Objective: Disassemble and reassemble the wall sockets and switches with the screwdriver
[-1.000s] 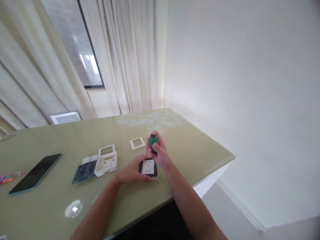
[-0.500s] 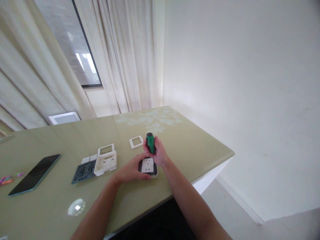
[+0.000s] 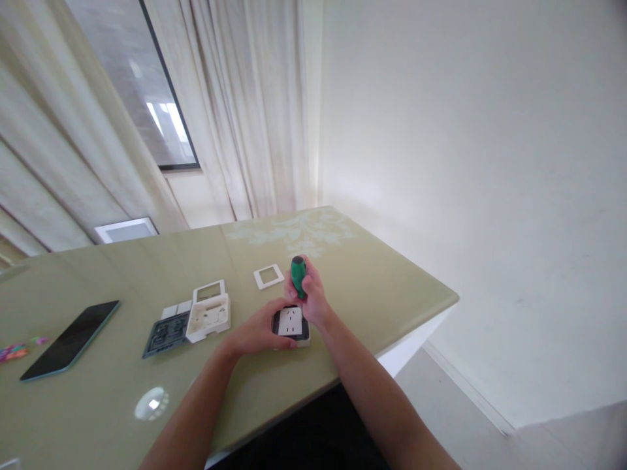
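My left hand [image 3: 260,328] is closed around the left side of a wall socket [image 3: 290,322], thumb along its near edge and fingers at its far edge. The socket has a white slotted face in a dark frame on a white base and lies on the table. Above its far right edge, my right hand [image 3: 311,294] grips a screwdriver [image 3: 298,277] by its green handle with a black end. The tool stands roughly upright; its shaft and tip are hidden behind my hand. Just beyond sits a white square cover frame [image 3: 269,277].
To the left lie a white back box [image 3: 210,317], another white frame [image 3: 209,292] and a dark grey plate [image 3: 167,335]. Farther left are a black tablet-like slab [image 3: 72,341] and small colourful pieces [image 3: 14,352]. The table [image 3: 386,294] ends in a corner at the right, near the wall.
The screwdriver handle has tilted slightly, and my right fingers have shifted around it. My left hand stays on the socket. The view has moved a little.
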`<state>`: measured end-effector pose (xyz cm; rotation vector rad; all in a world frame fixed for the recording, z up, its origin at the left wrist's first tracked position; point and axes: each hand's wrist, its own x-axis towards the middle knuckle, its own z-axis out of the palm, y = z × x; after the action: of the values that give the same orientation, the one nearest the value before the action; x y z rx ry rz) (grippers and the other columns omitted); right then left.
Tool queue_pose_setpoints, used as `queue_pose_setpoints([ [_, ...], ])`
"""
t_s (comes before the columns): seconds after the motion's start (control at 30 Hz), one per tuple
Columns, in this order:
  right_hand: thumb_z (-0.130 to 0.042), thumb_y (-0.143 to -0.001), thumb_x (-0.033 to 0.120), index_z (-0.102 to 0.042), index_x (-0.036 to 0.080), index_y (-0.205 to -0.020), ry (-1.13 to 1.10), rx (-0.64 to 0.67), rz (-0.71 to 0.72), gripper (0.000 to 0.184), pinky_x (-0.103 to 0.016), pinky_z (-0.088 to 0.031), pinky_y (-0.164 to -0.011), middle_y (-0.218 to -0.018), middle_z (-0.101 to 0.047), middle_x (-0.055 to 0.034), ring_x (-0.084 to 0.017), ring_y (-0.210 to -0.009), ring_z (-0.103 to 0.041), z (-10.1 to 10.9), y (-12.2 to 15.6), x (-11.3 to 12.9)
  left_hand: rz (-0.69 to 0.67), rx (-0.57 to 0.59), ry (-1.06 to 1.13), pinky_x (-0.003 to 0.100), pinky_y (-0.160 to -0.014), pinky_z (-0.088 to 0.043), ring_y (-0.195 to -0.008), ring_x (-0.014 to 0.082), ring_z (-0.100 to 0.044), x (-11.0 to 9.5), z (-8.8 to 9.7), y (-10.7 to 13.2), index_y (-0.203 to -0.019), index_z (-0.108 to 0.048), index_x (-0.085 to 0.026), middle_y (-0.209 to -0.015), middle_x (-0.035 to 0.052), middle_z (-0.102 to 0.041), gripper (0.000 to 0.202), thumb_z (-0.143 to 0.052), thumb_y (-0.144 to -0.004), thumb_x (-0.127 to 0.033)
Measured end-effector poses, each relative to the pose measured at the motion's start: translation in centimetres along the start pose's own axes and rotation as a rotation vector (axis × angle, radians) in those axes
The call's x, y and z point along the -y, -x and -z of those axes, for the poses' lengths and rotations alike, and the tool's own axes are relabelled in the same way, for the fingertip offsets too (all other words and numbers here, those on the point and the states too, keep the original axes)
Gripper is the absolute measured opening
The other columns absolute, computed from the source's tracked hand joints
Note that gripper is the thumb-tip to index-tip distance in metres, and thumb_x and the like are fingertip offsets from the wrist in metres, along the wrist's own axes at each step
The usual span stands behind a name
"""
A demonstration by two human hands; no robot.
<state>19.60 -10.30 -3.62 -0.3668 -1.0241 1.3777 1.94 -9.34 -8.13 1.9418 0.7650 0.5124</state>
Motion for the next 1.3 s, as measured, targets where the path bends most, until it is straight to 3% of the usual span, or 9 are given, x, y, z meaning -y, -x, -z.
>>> queue_pose_setpoints([
  [0.07, -0.085, -0.073, 0.084, -0.062, 0.026, -0.098, 0.012, -0.004, -0.002, 0.068, -0.021, -0.017, -0.039, -0.054, -0.051, 0.0112, -0.007, -0.04, -0.028, 0.1, 0.0, -0.1, -0.001, 0.002, 0.003, 0.053, -0.116, -0.053, -0.13, 0.0384, -0.066, -0.1, 0.0, 0.0, -0.148, -0.063, -0.025, -0.144, 0.01, -0.071, 0.089, -0.099, -0.068, -0.045],
  [0.2, -0.06, -0.085, 0.096, -0.064, 0.022, -0.092, 0.034, -0.001, -0.018, 0.074, -0.022, -0.018, -0.036, -0.05, -0.051, 0.0074, -0.008, -0.037, -0.03, 0.2, 0.2, -0.1, 0.007, -0.003, -0.002, 0.053, -0.114, -0.054, -0.127, 0.0378, -0.067, -0.1, -0.1, 0.0, -0.145, -0.064, -0.024, -0.141, 0.0095, -0.072, 0.087, -0.099, -0.068, -0.045],
  [0.33, -0.087, -0.069, 0.084, -0.06, 0.028, -0.103, 0.038, 0.0, 0.013, 0.071, -0.02, -0.02, -0.037, -0.053, -0.054, 0.0119, -0.007, -0.038, -0.032, 0.1, 0.3, -0.2, 0.021, 0.0, -0.012, 0.053, -0.113, -0.055, -0.127, 0.0379, -0.066, -0.2, 0.0, 0.0, -0.144, -0.064, -0.023, -0.139, 0.0101, -0.072, 0.085, -0.098, -0.069, -0.045],
  [0.5, -0.06, -0.088, 0.093, -0.064, 0.023, -0.094, 0.05, 0.011, 0.012, 0.071, -0.023, -0.019, -0.033, -0.047, -0.054, 0.0082, -0.008, -0.032, -0.031, 0.0, 0.2, -0.2, 0.017, 0.001, -0.004, 0.053, -0.112, -0.055, -0.124, 0.0368, -0.066, -0.7, 0.0, 0.0, -0.141, -0.066, -0.024, -0.135, 0.0077, -0.073, 0.082, -0.098, -0.068, -0.041],
  [0.67, -0.09, -0.071, 0.079, -0.061, 0.027, -0.102, 0.059, 0.012, 0.035, 0.067, -0.02, -0.02, -0.035, -0.05, -0.056, 0.0124, -0.007, -0.034, -0.031, 0.2, 0.4, -0.4, 0.007, 0.006, 0.017, 0.051, -0.108, -0.057, -0.122, 0.0367, -0.067, -0.9, -0.1, 0.0, -0.14, -0.066, -0.022, -0.133, 0.0085, -0.073, 0.08, -0.098, -0.069, -0.042],
  [0.8, -0.059, -0.094, 0.087, -0.065, 0.021, -0.092, 0.078, 0.001, 0.051, 0.066, -0.023, -0.019, -0.035, -0.048, -0.055, 0.0068, -0.007, -0.034, -0.032, 0.3, 0.3, -0.6, 0.007, 0.008, 0.024, 0.052, -0.111, -0.055, -0.125, 0.0374, -0.067, -0.5, -0.1, 0.0, -0.142, -0.065, -0.023, -0.137, 0.0088, -0.073, 0.082, -0.098, -0.069, -0.041],
  [0.97, -0.09, -0.074, 0.077, -0.063, 0.025, -0.099, 0.074, -0.022, 0.093, 0.064, -0.021, -0.017, -0.038, -0.05, -0.05, 0.0125, -0.006, -0.039, -0.028, 0.2, 0.2, -0.5, 0.005, 0.0, 0.027, 0.056, -0.117, -0.051, -0.134, 0.0402, -0.063, 0.2, -0.2, -0.1, -0.148, -0.06, -0.023, -0.147, 0.0119, -0.069, 0.092, -0.099, -0.068, -0.042],
  [1.13, -0.06, -0.094, 0.087, -0.067, 0.021, -0.098, 0.089, -0.033, 0.094, 0.066, -0.022, -0.018, -0.036, -0.052, -0.057, 0.0064, -0.007, -0.037, -0.029, 0.1, 0.3, -0.4, 0.005, 0.01, 0.023, 0.056, -0.117, -0.052, -0.132, 0.0399, -0.065, 0.1, -0.1, 0.0, -0.147, -0.062, -0.024, -0.144, 0.0113, -0.071, 0.087, -0.099, -0.07, -0.041],
  [1.3, -0.082, -0.085, 0.076, -0.062, 0.025, -0.103, 0.106, -0.069, 0.092, 0.058, -0.02, -0.019, -0.035, -0.056, -0.061, 0.0093, -0.006, -0.036, -0.032, 0.2, 0.2, -0.6, -0.016, 0.01, 0.021, 0.054, -0.117, -0.052, -0.131, 0.0383, -0.065, -0.3, 0.0, -0.1, -0.146, -0.063, -0.024, -0.143, 0.0106, -0.071, 0.087, -0.099, -0.069, -0.039],
])
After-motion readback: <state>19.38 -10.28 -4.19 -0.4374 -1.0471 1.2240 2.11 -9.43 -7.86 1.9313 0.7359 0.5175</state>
